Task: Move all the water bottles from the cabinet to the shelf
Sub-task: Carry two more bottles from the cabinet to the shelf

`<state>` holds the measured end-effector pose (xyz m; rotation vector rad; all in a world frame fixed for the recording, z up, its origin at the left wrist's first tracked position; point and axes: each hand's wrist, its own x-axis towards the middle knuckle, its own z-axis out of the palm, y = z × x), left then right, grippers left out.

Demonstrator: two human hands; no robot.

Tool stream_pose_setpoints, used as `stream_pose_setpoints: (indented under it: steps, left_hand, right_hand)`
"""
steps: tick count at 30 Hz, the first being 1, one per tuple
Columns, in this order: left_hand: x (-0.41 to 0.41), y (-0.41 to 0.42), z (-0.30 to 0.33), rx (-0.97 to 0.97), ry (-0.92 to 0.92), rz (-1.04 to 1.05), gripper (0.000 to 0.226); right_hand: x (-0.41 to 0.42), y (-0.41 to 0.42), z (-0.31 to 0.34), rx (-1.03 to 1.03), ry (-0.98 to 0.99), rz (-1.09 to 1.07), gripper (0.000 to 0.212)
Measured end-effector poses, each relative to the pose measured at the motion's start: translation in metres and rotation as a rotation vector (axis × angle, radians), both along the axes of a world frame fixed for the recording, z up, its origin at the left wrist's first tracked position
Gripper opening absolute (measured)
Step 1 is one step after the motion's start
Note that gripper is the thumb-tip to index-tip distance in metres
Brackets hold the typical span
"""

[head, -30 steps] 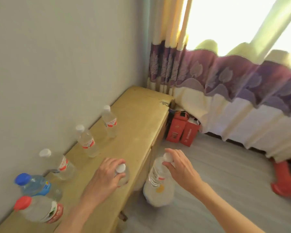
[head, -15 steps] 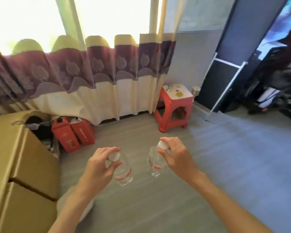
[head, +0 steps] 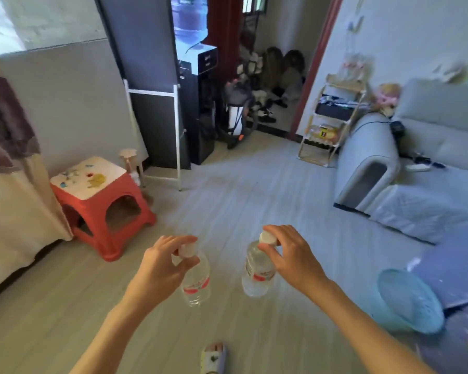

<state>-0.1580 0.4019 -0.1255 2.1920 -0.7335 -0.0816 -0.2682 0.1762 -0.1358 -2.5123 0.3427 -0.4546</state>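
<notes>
- My left hand point(head: 161, 268) has its fingers point(head: 177, 242) pinched around the white cap of one water bottle point(head: 196, 284), which hangs below them over the floor.
- My right hand point(head: 292, 255) grips a second water bottle point(head: 257, 271) the same way, fingertips point(head: 270, 234) closed on its white cap, body hanging down and tilted a little.
- The two bottles sit between my hands, near each other but apart; both are clear with a red and white label.
- Ahead of my left fingers and off to the left I see a red stool point(head: 103, 203) with a white top, standing by a pale curtain point(head: 14, 190).
- Far beyond my right fingertips, against the wall by the doorway, stands a wire shelf point(head: 333, 120) with things on its tiers; I cannot tell what they are.
- Just right of that shelf is the arm of a grey sofa point(head: 368, 155).
- Right of and below my right hand a light blue fan point(head: 411, 300) lies on a mat.
- Below both hands, at the bottom edge, I see a foot in a sandal point(head: 214, 357) on the grey floor point(head: 243, 190).
</notes>
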Motion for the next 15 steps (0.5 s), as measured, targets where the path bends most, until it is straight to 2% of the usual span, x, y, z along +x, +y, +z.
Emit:
stream_pose_setpoints:
  steps: [7, 15]
  left_hand:
    - [0.116, -0.157, 0.008, -0.018, 0.015, -0.275, 0.036]
    - [0.208, -0.310, 0.011, -0.060, 0.044, -0.388, 0.037]
  right_hand:
    - [0.061, -0.122, 0.007, 0.027, -0.010, -0.276, 0.034]
    - [0.135, -0.246, 0.004, 0.064, -0.046, -0.483, 0.030]
